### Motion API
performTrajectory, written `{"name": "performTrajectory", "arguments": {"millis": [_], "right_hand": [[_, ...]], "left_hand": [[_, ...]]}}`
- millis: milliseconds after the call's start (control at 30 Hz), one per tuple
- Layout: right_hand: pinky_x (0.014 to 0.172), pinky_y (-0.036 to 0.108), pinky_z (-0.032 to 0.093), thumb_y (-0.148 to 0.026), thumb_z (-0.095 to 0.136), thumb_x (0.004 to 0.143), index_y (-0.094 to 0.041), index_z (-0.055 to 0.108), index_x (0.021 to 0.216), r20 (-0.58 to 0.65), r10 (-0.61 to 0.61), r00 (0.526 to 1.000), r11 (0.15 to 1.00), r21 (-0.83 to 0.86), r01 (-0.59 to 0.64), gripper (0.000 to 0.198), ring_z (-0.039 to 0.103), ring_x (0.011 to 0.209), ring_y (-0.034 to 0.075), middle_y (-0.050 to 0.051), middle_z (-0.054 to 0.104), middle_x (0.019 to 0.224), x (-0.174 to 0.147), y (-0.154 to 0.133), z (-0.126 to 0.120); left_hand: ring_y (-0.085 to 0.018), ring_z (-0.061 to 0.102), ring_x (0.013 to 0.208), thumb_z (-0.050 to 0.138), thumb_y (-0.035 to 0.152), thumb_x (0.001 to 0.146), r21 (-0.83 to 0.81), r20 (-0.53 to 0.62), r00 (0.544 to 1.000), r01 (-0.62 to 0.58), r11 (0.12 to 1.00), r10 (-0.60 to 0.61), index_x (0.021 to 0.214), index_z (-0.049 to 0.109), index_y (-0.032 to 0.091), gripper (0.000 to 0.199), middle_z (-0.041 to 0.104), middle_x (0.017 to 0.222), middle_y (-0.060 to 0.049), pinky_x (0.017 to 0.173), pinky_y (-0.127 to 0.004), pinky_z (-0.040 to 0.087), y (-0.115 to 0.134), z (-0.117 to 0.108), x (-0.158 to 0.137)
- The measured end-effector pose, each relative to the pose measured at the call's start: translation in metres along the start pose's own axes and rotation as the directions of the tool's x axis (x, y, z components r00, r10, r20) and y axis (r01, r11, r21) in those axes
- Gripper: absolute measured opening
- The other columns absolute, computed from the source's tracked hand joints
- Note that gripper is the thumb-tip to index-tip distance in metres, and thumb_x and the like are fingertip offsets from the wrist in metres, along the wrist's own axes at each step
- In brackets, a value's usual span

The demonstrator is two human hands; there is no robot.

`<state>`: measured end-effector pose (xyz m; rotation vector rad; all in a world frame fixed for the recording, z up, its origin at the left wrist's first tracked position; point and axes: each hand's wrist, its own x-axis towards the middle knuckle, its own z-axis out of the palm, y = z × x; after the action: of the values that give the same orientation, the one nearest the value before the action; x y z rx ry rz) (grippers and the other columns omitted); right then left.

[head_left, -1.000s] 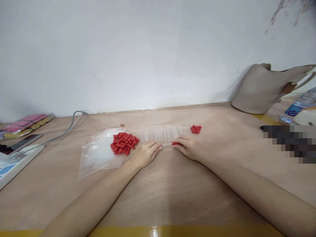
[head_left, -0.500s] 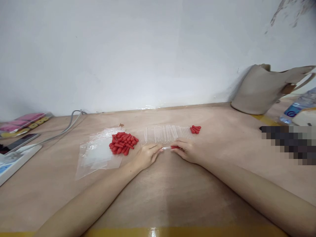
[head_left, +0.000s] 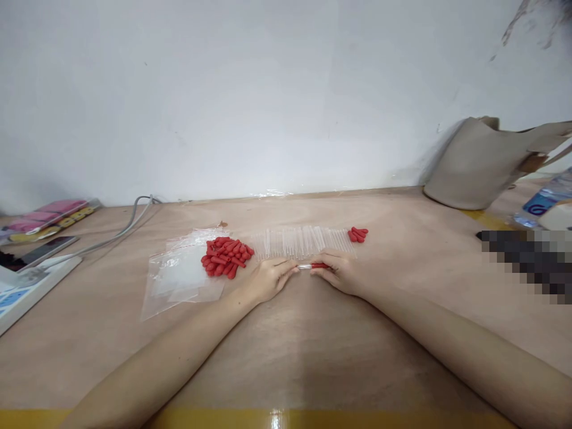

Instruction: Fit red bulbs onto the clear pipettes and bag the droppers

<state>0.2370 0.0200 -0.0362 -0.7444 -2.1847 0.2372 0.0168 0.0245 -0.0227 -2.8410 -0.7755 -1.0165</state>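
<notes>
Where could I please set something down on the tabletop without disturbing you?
Bare tabletop lies between the left forearm and right forearm, and between the small red cluster and the beige bag. It is crowded from the clear bags through the large red pile to the clear tubes beyond the left hand and right hand.

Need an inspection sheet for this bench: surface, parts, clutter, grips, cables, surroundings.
Surface: brown table, yellow tape along near edge.
Parts: row of clear tubes; large red pile partly on clear bags; small red pile at the row's right end.
Clutter: phone, pink-yellow pack, beige bag, bottle.
Grips: left hand on held tube, right hand on red bulb at its other end; seating unclear.
Cables: grey cable, wall to white strip.
Surroundings: pale wall, marked upper right.
</notes>
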Motion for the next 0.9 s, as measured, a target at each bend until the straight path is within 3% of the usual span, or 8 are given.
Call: {"name": "performTrajectory", "arguments": {"millis": [100, 200, 367, 900], "right_hand": [[0.068, 0.029, 0.05, -0.027, 0.057, 0.081, -0.021, 0.06, 0.101, -0.014, 0.168, 0.986, 0.983, 0.072, -0.167, 0.021, 0.061, 0.075, 0.015, 0.004, 0.065, 0.087, -0.004, 0.002, -0.002], [0.061, 0.027, 0.049, -0.029, 0.059, 0.079, -0.02, 0.061, 0.098, -0.028, 0.262, 0.965, 0.964, 0.055, -0.26, 0.021, 0.058, 0.065, 0.014, 0.002, 0.064, 0.077, -0.008, 0.006, -0.003], [0.064, 0.026, 0.048, -0.028, 0.055, 0.082, -0.021, 0.064, 0.091, 0.004, 0.213, 0.977, 0.976, 0.043, -0.213, 0.015, 0.058, 0.069, 0.013, 0.002, 0.064, 0.08, -0.008, 0.006, -0.004], [0.069, 0.027, 0.049, -0.025, 0.053, 0.082, -0.021, 0.064, 0.091, 0.025, 0.227, 0.974, 0.969, 0.09, -0.228, 0.015, 0.061, 0.075, 0.014, 0.002, 0.067, 0.085, -0.001, 0.0, -0.011]], "left_hand": [[-0.014, 0.063, 0.07, 0.048, 0.022, 0.089, -0.019, -0.024, 1.0, 0.02, 1.0, -0.02, 0.095, 0.063, 0.013, 0.019, 0.067, 0.081, -0.006, 0.064, -0.024, 0.052, -0.001, -0.002, 0.0], [-0.014, 0.063, 0.07, 0.048, 0.023, 0.088, -0.025, -0.021, 0.998, 0.051, 0.998, -0.052, 0.097, 0.064, 0.013, 0.02, 0.067, 0.082, -0.006, 0.063, -0.024, 0.052, -0.001, -0.003, -0.001], [-0.014, 0.063, 0.068, 0.046, 0.026, 0.09, -0.012, 0.011, 0.997, 0.079, 0.997, -0.079, 0.095, 0.065, 0.014, 0.023, 0.067, 0.079, -0.005, 0.062, -0.025, 0.052, 0.002, -0.003, -0.002], [-0.014, 0.063, 0.069, 0.046, 0.025, 0.089, -0.034, -0.017, 0.995, 0.099, 0.995, -0.099, 0.094, 0.064, 0.014, 0.022, 0.068, 0.08, -0.005, 0.064, -0.025, 0.051, 0.003, 0.0, -0.001]]}}
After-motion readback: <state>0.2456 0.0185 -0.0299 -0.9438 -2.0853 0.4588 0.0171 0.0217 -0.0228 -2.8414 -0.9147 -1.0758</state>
